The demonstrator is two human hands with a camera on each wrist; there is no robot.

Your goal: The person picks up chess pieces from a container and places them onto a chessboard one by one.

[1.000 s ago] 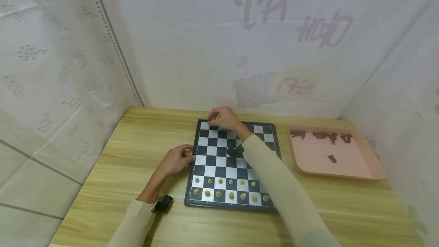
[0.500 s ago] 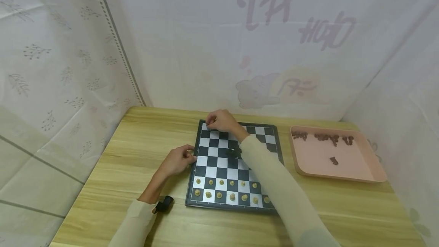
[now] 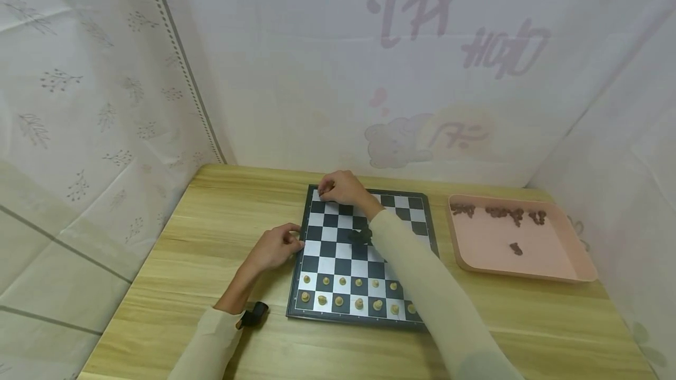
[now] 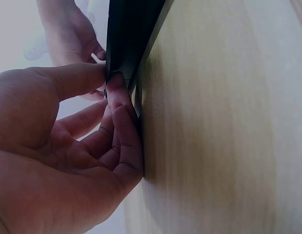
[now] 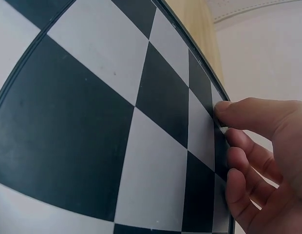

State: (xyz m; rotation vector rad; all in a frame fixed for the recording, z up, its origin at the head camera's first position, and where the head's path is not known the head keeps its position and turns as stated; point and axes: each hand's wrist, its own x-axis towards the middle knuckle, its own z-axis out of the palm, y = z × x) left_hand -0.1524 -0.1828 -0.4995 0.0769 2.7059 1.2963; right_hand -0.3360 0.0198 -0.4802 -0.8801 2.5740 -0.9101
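Black rims the checkered chessboard [image 3: 342, 250], and only the left-wrist view shows the left hand [image 4: 75, 141] gripping its nine-o'clock edge from above and beneath. At the eleven-o'clock corner, the right hand [image 3: 343, 187] pinches a small dark chess piece [image 3: 321, 194], mostly hidden. Yellow wooden tabletop [image 3: 243, 198] separates chessboard from pink rectangular tray [image 3: 483, 245], three o'clock.
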